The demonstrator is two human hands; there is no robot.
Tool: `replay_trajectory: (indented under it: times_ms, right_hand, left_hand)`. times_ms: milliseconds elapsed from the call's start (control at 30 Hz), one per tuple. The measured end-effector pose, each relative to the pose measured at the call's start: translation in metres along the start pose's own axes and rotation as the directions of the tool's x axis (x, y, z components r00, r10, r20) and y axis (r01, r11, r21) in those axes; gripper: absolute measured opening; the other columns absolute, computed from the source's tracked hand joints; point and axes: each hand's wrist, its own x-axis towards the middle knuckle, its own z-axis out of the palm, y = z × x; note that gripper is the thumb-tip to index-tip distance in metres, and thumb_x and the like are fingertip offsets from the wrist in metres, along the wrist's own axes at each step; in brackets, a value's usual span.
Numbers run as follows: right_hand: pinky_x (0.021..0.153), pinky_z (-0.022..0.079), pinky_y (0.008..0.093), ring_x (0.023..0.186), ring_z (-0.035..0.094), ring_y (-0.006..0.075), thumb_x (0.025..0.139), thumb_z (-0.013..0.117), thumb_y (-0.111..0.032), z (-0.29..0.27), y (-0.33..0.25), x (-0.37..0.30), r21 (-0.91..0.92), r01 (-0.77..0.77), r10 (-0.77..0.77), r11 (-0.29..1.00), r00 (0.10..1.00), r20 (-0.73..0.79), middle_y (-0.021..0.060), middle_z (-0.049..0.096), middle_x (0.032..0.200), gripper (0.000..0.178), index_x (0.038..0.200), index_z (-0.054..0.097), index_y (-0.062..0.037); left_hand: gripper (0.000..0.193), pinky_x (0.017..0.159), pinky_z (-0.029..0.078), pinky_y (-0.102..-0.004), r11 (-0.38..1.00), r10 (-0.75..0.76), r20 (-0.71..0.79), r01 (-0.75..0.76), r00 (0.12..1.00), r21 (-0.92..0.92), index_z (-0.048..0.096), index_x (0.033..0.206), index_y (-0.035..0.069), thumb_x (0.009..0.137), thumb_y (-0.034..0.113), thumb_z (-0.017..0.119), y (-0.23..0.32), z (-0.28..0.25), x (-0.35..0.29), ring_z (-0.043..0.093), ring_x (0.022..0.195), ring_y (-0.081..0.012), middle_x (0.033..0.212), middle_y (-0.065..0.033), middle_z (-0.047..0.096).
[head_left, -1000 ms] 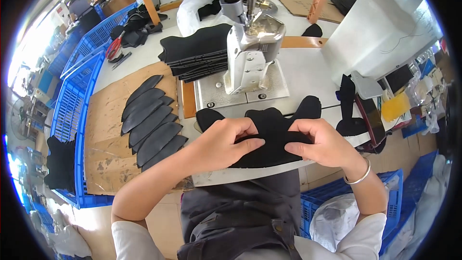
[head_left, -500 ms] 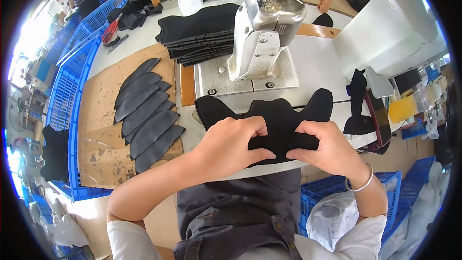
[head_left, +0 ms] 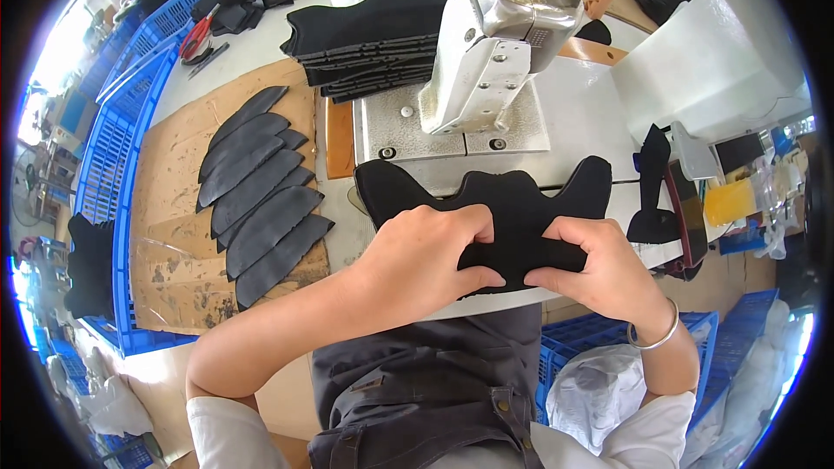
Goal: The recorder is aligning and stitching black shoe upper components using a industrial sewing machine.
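Both hands grip a black shaped fabric piece (head_left: 508, 204) at the table's near edge, its two lobes and wavy middle pointing away from me. My left hand (head_left: 434, 252) pinches its left part, thumb along the near edge and fingers curled on top. My right hand (head_left: 595, 265) holds the right part the same way. Fingertips under or behind the cloth are hidden. Just beyond the piece stands the sewing machine's metal post (head_left: 486, 78) on its plate.
Dark curved pieces (head_left: 261, 182) overlap on a cardboard sheet (head_left: 165, 234) at left. A stack of black pieces (head_left: 365, 35) lies behind. Blue crates (head_left: 130, 165) flank the table, with red-handled scissors (head_left: 198, 37) near them. A black strip (head_left: 653, 191) lies at right.
The view has shifted slightly, so the table and machine appear moved and tilted. My hands keep the same grip on the black fabric piece.
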Motion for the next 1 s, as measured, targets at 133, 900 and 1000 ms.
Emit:
replay_trajectory:
  times_ms: [133,900,1000]
  right_hand:
    - [0.06,0.046,0.0304,0.06,0.054,0.0228,0.066,0.083,-0.016,0.002,0.003,0.001,0.0,0.012,-0.012,1.0,1.0,-0.01,0.0164,0.061,0.073,0.037,0.087,0.059,0.0033]
    - [0.063,0.047,0.0377,0.069,0.059,0.0407,0.06,0.085,-0.027,0.001,-0.019,0.013,-0.277,-0.046,0.073,0.96,0.993,0.088,0.023,0.061,0.073,0.049,0.087,0.061,0.0064]
    - [0.059,0.047,0.039,0.065,0.06,0.0393,0.061,0.085,-0.028,0.001,-0.015,0.014,-0.293,0.001,0.022,0.956,0.997,0.073,0.0222,0.059,0.067,0.048,0.086,0.061,0.0057]
  left_hand:
    - [0.035,0.061,0.049,-0.0385,0.999,0.035,-0.009,-0.035,0.999,0.015,0.057,0.09,0.0,0.075,0.025,0.078,-0.002,0.001,0.001,0.064,0.069,-0.0359,0.073,-0.016,0.064]
    - [0.029,0.056,0.045,-0.0382,0.982,-0.03,0.143,0.002,0.989,0.191,0.057,0.079,0.002,0.084,0.028,0.071,-0.004,-0.024,-0.013,0.061,0.064,-0.0314,0.067,-0.0101,0.061]
    - [0.028,0.064,0.045,-0.0386,0.975,-0.038,0.048,0.026,0.998,0.221,0.059,0.095,0.005,0.081,0.025,0.071,0.006,-0.015,-0.021,0.062,0.078,-0.03,0.089,-0.0128,0.064]
